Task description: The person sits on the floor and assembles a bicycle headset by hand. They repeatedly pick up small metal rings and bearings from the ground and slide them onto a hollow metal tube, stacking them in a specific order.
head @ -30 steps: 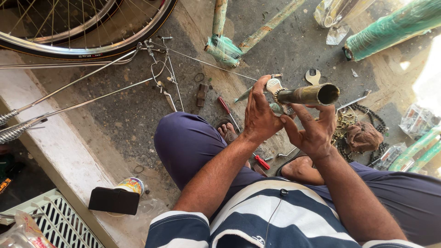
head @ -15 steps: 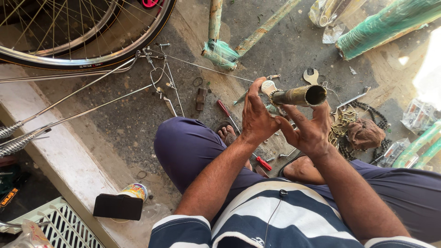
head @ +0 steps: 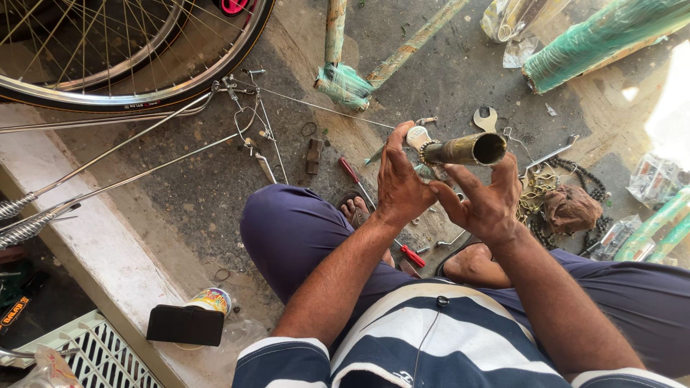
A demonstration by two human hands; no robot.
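Navy-and-white striped short-sleeved shirt [head: 438, 345], dark blue trousers [head: 295, 230], sandals [head: 352, 208] (bare forearms)

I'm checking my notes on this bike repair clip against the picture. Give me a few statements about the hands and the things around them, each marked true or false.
1. Both hands hold the metal tube. True: left hand, right hand.
2. The tube lies flat on the ground. False: it is held up above the knees.
3. A bicycle wheel lies at upper left. True.
4. The red-handled screwdriver is in the right hand. False: it lies on the ground.
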